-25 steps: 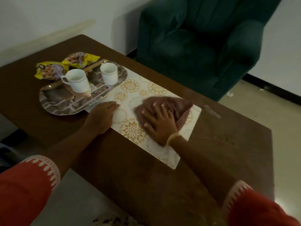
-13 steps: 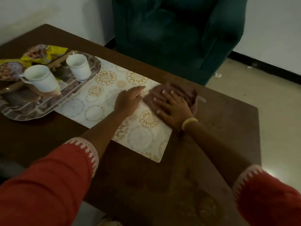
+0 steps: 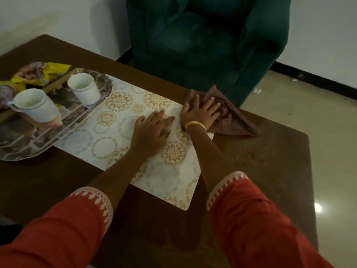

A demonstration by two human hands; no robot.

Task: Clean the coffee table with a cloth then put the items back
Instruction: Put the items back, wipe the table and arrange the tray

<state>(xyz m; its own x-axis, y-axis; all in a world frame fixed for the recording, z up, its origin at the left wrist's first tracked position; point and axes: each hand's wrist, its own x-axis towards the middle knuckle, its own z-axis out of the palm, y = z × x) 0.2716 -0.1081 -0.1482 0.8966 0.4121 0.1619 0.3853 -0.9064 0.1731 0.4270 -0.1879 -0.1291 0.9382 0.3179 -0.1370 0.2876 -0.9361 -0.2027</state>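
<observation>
A dark wooden coffee table [image 3: 270, 161] carries a white placemat [image 3: 119, 136] with gold and grey flower prints. My left hand [image 3: 152, 130] lies flat on the mat, fingers spread, holding nothing. My right hand [image 3: 201, 113] presses flat on a reddish checked cloth [image 3: 231, 120] at the mat's far right corner, near the table's back edge. The cloth spreads past the mat onto the bare wood. A patterned tray [image 3: 19, 149] at the left holds two white cups [image 3: 34, 105] [image 3: 84, 89].
Yellow snack packets [image 3: 46, 73] lie behind the tray. A dark green armchair [image 3: 204, 43] stands close behind the table. Tiled floor [image 3: 332, 132] lies to the right. Dusty smears show on the wood at the right.
My right hand has slid the cloth from the middle of the mat to its far right corner and onto the wood. My left hand moved right along the mat.
</observation>
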